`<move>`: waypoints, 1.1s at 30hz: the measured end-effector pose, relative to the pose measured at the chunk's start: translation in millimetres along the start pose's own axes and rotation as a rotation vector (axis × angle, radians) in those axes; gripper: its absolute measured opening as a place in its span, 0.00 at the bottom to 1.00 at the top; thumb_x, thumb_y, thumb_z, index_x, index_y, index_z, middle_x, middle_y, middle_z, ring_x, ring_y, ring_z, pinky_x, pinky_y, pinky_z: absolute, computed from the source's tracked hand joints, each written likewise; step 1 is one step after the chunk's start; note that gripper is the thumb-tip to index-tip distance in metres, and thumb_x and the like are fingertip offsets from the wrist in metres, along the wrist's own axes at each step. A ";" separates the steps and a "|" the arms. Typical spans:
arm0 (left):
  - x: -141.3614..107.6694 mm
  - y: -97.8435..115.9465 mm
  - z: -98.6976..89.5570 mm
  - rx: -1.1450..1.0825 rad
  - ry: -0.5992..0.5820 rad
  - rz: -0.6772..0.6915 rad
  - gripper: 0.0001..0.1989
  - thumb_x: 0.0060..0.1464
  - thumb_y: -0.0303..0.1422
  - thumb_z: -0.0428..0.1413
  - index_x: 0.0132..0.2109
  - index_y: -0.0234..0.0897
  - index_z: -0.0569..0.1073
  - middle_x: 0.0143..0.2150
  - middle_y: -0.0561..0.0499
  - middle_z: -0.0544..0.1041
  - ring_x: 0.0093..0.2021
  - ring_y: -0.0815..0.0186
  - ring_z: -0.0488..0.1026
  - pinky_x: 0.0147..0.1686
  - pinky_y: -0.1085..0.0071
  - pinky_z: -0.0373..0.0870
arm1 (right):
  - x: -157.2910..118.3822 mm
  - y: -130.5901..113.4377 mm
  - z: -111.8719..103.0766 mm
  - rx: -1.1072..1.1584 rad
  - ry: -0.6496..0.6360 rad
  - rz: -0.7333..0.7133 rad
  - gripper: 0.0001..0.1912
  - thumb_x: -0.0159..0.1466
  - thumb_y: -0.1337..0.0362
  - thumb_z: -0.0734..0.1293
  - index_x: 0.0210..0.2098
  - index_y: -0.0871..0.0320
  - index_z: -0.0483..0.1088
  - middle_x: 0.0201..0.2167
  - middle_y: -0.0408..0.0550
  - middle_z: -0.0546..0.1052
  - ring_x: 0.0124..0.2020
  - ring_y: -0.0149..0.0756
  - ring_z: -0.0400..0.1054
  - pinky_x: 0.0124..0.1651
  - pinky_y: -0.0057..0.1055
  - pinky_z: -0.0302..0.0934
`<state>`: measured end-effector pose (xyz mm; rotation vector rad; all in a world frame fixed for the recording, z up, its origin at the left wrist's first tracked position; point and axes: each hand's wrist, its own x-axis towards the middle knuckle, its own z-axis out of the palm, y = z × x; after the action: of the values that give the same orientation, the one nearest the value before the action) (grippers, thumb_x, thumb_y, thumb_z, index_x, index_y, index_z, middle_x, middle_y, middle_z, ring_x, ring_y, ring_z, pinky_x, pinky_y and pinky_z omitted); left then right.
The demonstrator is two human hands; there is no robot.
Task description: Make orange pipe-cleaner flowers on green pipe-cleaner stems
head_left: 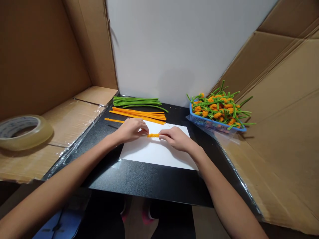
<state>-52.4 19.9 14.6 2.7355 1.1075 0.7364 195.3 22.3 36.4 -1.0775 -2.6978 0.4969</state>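
Between my two hands, just over a white sheet (159, 151), stretches a short orange pipe cleaner (153, 135) wound into a tight coil. The fingertips of my left hand (133, 129) pinch its left end. My right hand (175, 137) pinches the right end with thumb and forefinger. Behind my left hand a single straight orange pipe cleaner (113, 120) lies on the black table. Farther back is a bundle of straight orange pipe cleaners (139, 114), and beyond it a bundle of green pipe cleaners (137, 102).
At the back right, a blue basket (211, 121) is heaped with orange coiled pieces with green stems (221, 108). A big roll of clear tape (27, 131) rests on cardboard at left. Cardboard walls (286, 109) flank the black table (119, 177); a white panel (179, 43) stands behind.
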 end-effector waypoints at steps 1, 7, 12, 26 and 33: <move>-0.2 -0.3 1.1 0.037 0.013 -0.008 0.10 0.59 0.27 0.55 0.35 0.40 0.81 0.34 0.52 0.80 0.34 0.67 0.74 0.31 0.73 0.63 | 0.3 -1.5 1.8 -0.058 0.015 0.014 0.13 0.69 0.63 0.61 0.37 0.57 0.77 0.26 0.46 0.75 0.27 0.33 0.62 0.33 0.29 0.45; -0.1 3.8 3.1 0.121 0.159 -0.026 0.11 0.61 0.28 0.53 0.37 0.39 0.80 0.34 0.49 0.81 0.35 0.63 0.75 0.32 0.71 0.65 | 3.4 -12.4 10.4 -0.332 0.114 0.180 0.15 0.71 0.59 0.59 0.43 0.54 0.76 0.30 0.51 0.79 0.29 0.39 0.67 0.31 0.32 0.41; 2.6 15.9 3.1 -0.109 0.384 -0.180 0.11 0.64 0.31 0.52 0.49 0.36 0.76 0.33 0.51 0.82 0.26 0.69 0.72 0.29 0.75 0.64 | 4.5 -12.0 9.9 -0.196 0.401 0.316 0.15 0.71 0.60 0.57 0.39 0.56 0.74 0.25 0.48 0.75 0.25 0.37 0.64 0.30 0.32 0.42; 0.8 -10.2 -10.8 -0.499 -0.058 -0.094 0.16 0.58 0.45 0.60 0.32 0.36 0.80 0.22 0.53 0.75 0.24 0.70 0.69 0.25 0.77 0.59 | -1.2 9.2 -3.8 0.568 -0.233 -0.083 0.17 0.67 0.55 0.64 0.35 0.62 0.78 0.22 0.41 0.67 0.24 0.28 0.52 0.31 0.28 0.46; 3.7 7.4 -7.9 -0.090 0.193 -0.074 0.15 0.64 0.38 0.54 0.31 0.36 0.78 0.27 0.51 0.77 0.26 0.69 0.70 0.28 0.75 0.57 | 5.2 2.3 2.8 0.112 0.314 0.183 0.15 0.67 0.64 0.59 0.29 0.59 0.74 0.22 0.43 0.69 0.25 0.31 0.57 0.33 0.30 0.45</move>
<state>-49.1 16.3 25.0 2.5784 1.1727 1.0305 192.2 26.9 33.3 -1.2603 -2.2877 0.4579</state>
